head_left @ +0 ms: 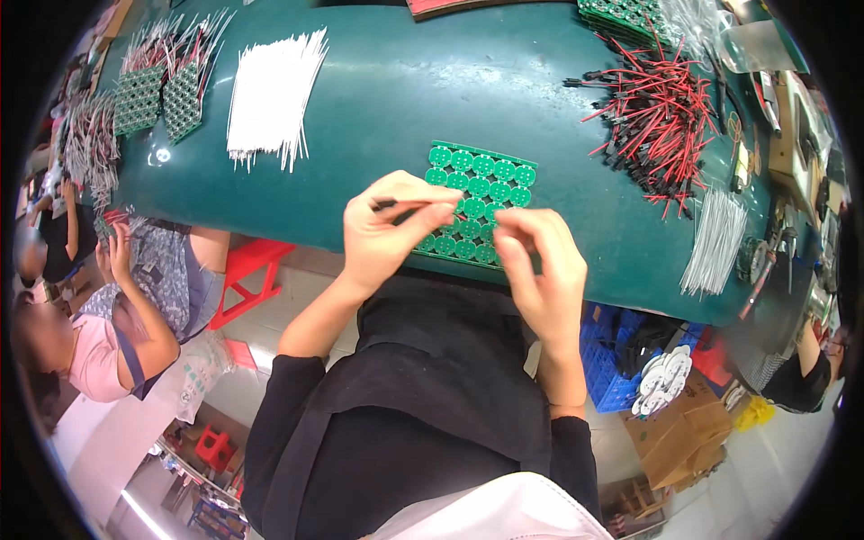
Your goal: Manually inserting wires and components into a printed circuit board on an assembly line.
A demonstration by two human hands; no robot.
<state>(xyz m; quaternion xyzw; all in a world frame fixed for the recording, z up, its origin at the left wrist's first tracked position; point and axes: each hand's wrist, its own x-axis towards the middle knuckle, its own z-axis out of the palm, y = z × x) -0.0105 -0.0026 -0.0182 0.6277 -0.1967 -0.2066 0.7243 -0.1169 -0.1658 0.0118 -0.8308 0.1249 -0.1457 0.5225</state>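
Note:
A green panel of round circuit boards lies on the table in front of me. Over its left side, my left hand is closed in a pinch on a thin wire lead; a dark end shows inside the hand and a bit of red near the fingertips. At the panel's right edge is my right hand, its thumb and index finger bent close together. Slight blur hides what, if anything, lies between those fingertips. Both hands cover parts of the panel's lower rows.
A bundle of white wires lies at the far left, beyond it wired green boards. To the right are a heap of red-and-black leads and grey wires. A blue crate stands below the table edge. Co-workers sit at both sides.

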